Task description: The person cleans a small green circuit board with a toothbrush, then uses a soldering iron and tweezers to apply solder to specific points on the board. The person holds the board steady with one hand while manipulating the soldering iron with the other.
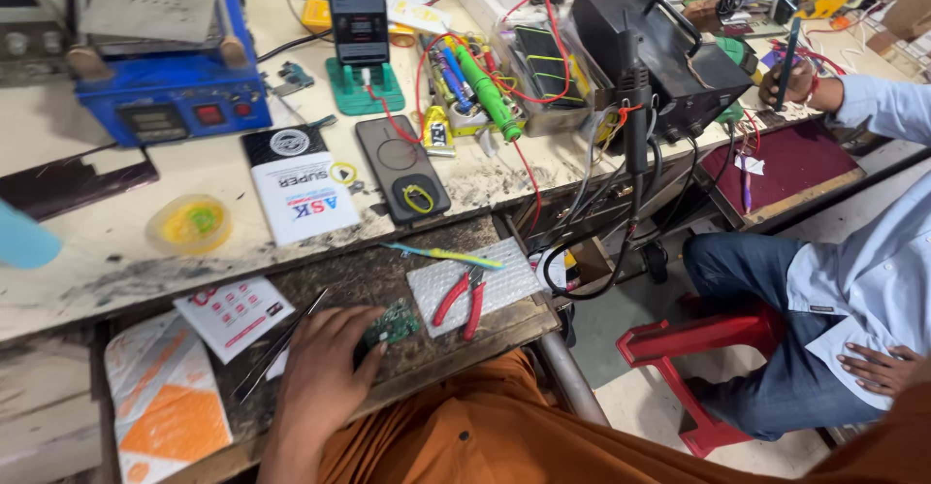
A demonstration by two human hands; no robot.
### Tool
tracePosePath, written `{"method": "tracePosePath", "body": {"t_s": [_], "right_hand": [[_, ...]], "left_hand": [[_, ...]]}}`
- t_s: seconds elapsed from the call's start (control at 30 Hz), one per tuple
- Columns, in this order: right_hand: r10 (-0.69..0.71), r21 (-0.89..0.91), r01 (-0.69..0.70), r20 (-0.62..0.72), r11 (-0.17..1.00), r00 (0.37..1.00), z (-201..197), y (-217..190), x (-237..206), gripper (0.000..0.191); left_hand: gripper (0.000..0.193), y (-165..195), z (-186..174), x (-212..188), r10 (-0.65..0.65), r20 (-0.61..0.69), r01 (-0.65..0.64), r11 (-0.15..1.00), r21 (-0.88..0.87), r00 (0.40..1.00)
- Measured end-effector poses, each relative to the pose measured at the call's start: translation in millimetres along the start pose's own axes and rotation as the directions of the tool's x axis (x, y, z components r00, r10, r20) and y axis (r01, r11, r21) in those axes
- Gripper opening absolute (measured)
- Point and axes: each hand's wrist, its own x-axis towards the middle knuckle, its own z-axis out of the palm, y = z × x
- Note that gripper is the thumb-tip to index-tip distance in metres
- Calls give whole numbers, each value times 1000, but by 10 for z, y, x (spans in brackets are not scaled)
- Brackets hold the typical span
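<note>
The left hand [325, 372], low in the frame, pinches a green circuit board [392, 325] on the drawer [388, 271], tweezers [281, 348] just beside it. Red pliers [461, 300] lie on bubble wrap [504, 275] nearby.

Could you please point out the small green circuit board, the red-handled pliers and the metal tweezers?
Small green circuit board [393, 324], head view, its middle.
Red-handled pliers [450, 301], head view, left handle.
Metal tweezers [291, 334], head view, mid-shaft.
</note>
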Motion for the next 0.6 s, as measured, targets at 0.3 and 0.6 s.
{"method": "tracePosePath", "body": {"t_s": [0.3, 0.6], "right_hand": [[41, -323, -27, 36, 946, 999, 1370, 18, -618, 34], [-107, -179, 109, 21, 978, 994, 2370, 162, -1761, 39]], "left_hand": [[38, -87, 5, -141, 84, -167, -100, 990, -94, 982], [51, 393, 232, -335, -95, 40, 93, 653, -752, 995]]}}
